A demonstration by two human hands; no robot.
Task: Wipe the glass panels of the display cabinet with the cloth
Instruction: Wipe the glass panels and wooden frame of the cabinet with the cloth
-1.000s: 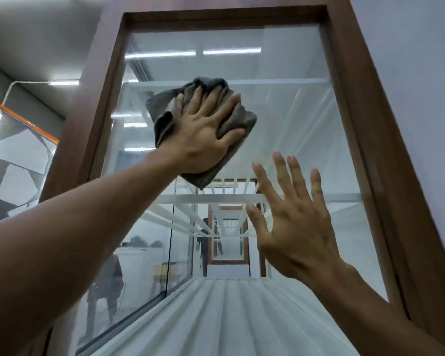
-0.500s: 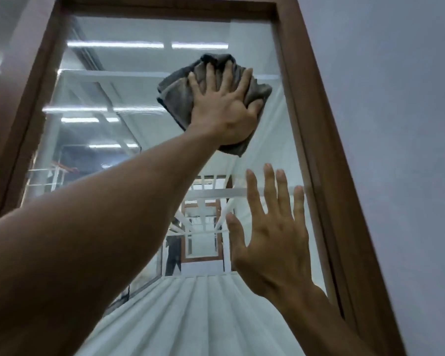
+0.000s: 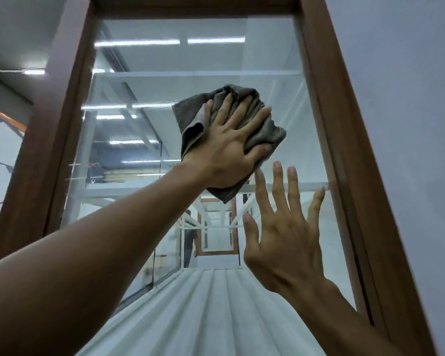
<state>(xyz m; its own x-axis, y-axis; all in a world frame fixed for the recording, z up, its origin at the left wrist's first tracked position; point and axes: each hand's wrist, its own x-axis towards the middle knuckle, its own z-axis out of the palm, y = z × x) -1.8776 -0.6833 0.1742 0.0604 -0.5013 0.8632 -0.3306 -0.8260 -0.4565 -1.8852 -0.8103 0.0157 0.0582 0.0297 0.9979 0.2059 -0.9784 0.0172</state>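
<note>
A tall glass panel (image 3: 144, 129) of the display cabinet fills the view, set in a brown wooden frame (image 3: 326, 104). My left hand (image 3: 231, 145) presses a crumpled grey cloth (image 3: 267, 129) flat against the middle of the glass, fingers spread and straight. Just below and to the right, my right hand (image 3: 285, 235) is held up at the glass with its fingers straight and spread, holding nothing. Its fingertips lie close under the cloth's lower edge.
Glass shelves (image 3: 198, 73) cross the inside of the cabinet, and ceiling lights reflect in the pane. A plain grey wall (image 3: 401, 124) runs along the right of the frame. A white ribbed surface (image 3: 211, 309) shows at the bottom.
My left hand has slid the cloth down the glass from near the top toward the middle. My right hand stays in about the same place below it.
</note>
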